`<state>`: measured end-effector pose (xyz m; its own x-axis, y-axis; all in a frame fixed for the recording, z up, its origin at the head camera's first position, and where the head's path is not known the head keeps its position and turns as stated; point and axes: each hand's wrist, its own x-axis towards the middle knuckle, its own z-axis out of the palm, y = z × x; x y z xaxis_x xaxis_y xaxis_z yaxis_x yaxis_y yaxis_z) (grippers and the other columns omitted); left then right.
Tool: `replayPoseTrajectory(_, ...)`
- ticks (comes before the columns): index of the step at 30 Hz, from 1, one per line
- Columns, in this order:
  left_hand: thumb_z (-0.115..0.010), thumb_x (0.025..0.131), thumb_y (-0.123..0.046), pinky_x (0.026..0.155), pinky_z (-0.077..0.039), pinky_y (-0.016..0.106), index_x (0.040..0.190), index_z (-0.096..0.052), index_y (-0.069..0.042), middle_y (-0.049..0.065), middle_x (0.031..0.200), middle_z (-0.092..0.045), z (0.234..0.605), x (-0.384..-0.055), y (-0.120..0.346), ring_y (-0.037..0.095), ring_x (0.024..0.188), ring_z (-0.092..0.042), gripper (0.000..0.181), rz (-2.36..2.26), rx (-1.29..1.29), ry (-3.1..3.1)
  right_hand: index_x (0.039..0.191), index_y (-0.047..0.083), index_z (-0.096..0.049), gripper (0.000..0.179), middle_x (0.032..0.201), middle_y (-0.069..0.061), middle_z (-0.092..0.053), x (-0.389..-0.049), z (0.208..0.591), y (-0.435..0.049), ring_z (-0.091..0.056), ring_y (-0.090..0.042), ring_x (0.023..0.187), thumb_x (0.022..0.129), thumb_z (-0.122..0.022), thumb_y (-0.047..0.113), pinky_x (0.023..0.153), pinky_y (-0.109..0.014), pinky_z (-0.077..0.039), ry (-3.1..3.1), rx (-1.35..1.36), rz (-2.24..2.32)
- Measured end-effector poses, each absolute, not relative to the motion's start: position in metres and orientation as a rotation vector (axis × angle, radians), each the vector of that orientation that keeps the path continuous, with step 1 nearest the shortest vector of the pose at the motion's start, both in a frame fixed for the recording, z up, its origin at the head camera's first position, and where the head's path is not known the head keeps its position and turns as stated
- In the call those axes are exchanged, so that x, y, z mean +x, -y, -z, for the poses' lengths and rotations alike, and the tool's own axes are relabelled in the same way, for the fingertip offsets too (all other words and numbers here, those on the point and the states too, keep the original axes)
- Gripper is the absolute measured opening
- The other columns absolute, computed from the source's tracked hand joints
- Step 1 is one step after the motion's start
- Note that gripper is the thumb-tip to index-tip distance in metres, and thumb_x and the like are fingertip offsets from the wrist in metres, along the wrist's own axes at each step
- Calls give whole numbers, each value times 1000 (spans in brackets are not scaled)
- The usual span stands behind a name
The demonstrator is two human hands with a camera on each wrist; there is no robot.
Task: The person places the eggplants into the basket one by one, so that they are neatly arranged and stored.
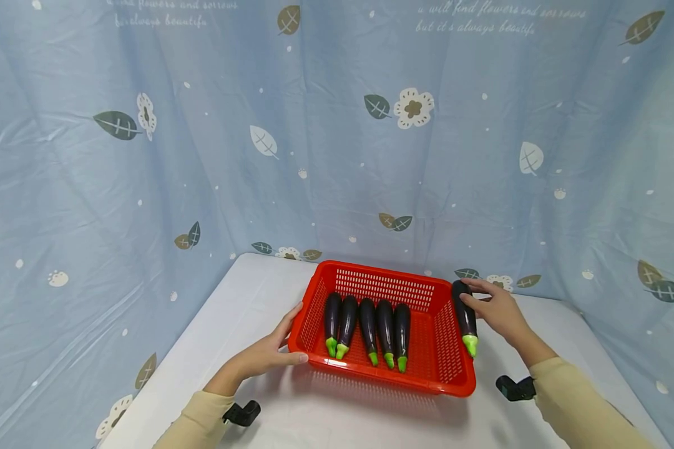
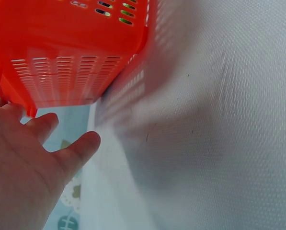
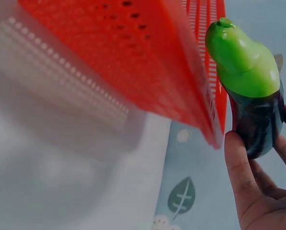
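A red plastic basket (image 1: 382,381) with slotted sides stands in front of me. Inside it, several dark purple eggplants (image 1: 367,324) lie side by side, their green stem ends toward me. At the right rim my right hand (image 1: 500,312) grips another eggplant (image 1: 465,315) between thumb and fingers, holding it over the basket's edge. Its green cap (image 3: 245,62) faces the camera in the right wrist view. My left hand (image 1: 264,354) touches the basket's left end, fingers spread and fairly straight along the rim. The left wrist view shows the left thumb (image 2: 80,148) extended.
The basket is on a white table (image 1: 292,411). A blue curtain (image 1: 337,156) printed with leaves and flowers hangs behind and at the sides. Black devices (image 1: 243,413) are worn at both wrists.
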<state>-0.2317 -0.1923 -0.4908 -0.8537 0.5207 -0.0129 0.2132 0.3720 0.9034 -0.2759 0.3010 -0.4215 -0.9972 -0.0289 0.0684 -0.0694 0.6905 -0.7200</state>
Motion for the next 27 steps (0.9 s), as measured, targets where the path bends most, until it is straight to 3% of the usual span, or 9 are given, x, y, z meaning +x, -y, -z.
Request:
replayPoseTrajectory(11,-75,91,-35,118,-30,59,165,1,-22,10,170,-6,492,-232,193,38,152,-20,107,-1475,643,-2344,147,2,-49,57,141,-32,-51,-287,421,-270,-59,-46,118,101,-64,32,83,-44,-61,2838,115,-1321)
replayPoseTrajectory(21,-75,91,-34,117,-30,60,165,2,-20,12,170,-6,492,-232,193,39,152,-20,107,-1484,663,-2335,142,0,-54,50,135,-32,-55,-293,430,-238,-71,-22,80,99,-67,22,71,-36,-62,2870,107,-1297)
replayPoseTrajectory(27,-75,91,-33,117,-30,59,165,1,-22,11,170,-6,492,-233,193,38,152,-20,107,-1491,665,-2335,137,-2,-56,46,130,-33,-57,-295,434,-225,-71,-24,80,97,-68,18,68,-40,-63,2899,64,-1265)
